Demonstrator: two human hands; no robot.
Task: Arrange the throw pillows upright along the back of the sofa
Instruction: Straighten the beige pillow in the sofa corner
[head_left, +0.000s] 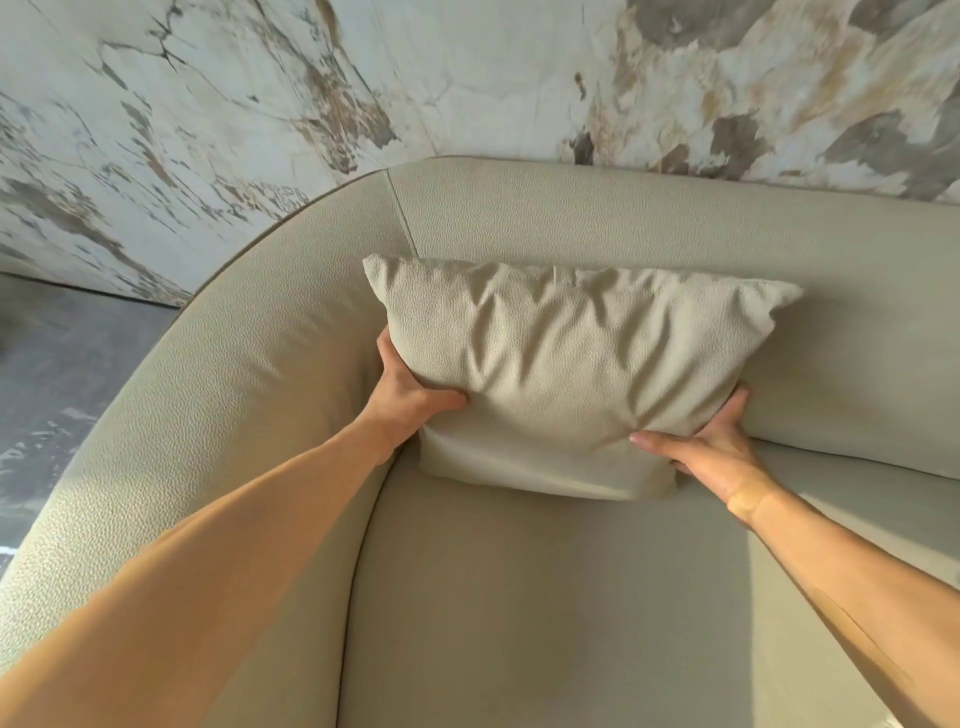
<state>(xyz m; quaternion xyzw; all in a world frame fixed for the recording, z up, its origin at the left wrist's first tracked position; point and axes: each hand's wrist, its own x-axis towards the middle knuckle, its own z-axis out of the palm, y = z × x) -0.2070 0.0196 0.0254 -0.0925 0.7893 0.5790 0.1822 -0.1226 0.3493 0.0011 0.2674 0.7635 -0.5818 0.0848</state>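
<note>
The left hand (410, 395) and right hand (717, 447) clamp their fingers on the lower corners of a pillow (571, 364), upright between them against the sofa (571, 218) back.

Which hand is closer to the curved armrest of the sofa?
Left. The left hand grips the pillow's lower left edge, right beside the armrest. The right hand grips the lower right corner, on the pillow's far side from it.
</note>
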